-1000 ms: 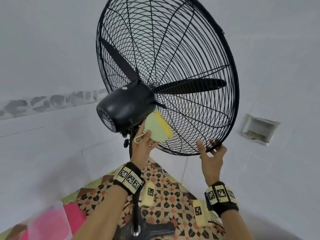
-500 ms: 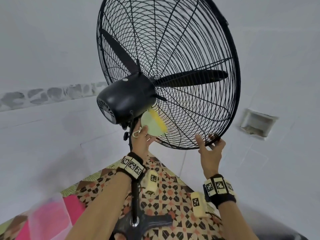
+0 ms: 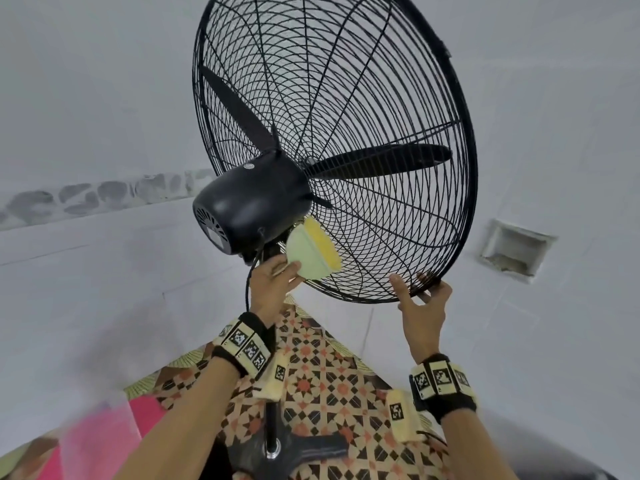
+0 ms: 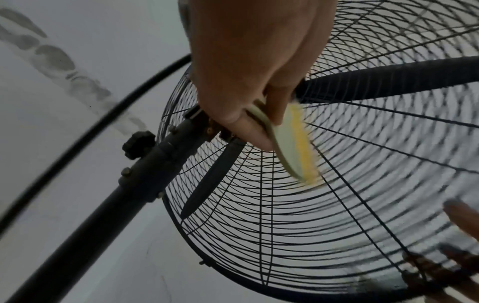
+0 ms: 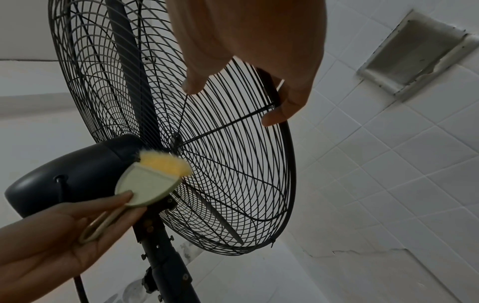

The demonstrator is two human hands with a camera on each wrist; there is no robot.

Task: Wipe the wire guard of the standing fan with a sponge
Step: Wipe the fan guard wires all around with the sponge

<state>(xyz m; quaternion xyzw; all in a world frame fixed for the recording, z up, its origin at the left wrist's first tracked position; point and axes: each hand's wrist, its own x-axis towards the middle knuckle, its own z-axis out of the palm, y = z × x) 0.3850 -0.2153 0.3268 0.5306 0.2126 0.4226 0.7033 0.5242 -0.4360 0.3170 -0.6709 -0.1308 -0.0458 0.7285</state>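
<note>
**Now the sponge sits higher on the guard, up beside the motor**

Firmly pinched between thumb and fingers, the sponge (image 3: 313, 252) is held by the left hand (image 3: 273, 282) — a pale green backing with a loop handle lying across the palm and a yellow pad turned toward the wires. The pad touches the rear of the wire guard (image 3: 381, 216) just below the motor housing (image 3: 249, 207), close to where the spokes meet the hub. The left wrist view shows the yellow edge smeared with motion against the mesh, so a stroke appears to be under way.

The right hand (image 3: 420, 306) steadies the fan at the bottom rim of the guard: its fingertips hook over the rim while the thumb stands free, so it grips the guard rather than resting on it.

Compared with a second ago, the sponge has climbed from the lower mesh toward the hub, and the right hand has kept its hold on the same stretch of rim. This suggests the wipe runs along the spokes from rim to centre, one sector at a time. Most of the guard — the upper half and the far side — probably remains to be done.

Outward from the grip, the black blades (image 3: 377, 162) stand still inside the guard, the pole (image 3: 272, 431) drops to a patterned floor (image 3: 322, 375), and a tiled wall (image 3: 554, 323) lies behind.
</note>
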